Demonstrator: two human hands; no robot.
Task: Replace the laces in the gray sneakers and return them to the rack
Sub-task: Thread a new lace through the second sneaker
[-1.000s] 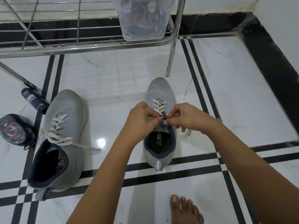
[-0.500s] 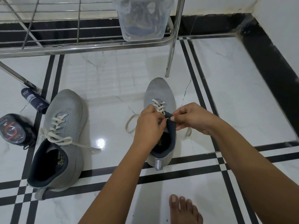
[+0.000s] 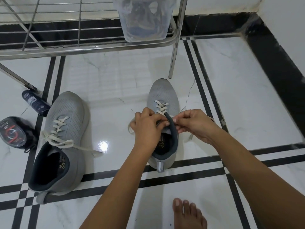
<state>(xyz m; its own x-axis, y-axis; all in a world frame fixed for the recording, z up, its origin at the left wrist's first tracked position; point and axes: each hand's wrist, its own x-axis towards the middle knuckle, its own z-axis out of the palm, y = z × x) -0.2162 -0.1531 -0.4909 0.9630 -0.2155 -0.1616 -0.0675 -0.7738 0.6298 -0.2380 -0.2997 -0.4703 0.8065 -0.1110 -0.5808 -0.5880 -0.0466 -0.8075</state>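
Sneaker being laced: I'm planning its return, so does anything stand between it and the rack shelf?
Nothing lies between the sneaker and the rack. A rack leg stands just beyond its toe, and a clear container fills the shelf's end above. The wires left of it look free.

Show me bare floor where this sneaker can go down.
Bare tile lies between the held sneaker and the other sneaker, though its lace trails in, and from the held sneaker out to the black border. The rack is bare beside the clear box. Crowded: bottle and round tin by the other sneaker.
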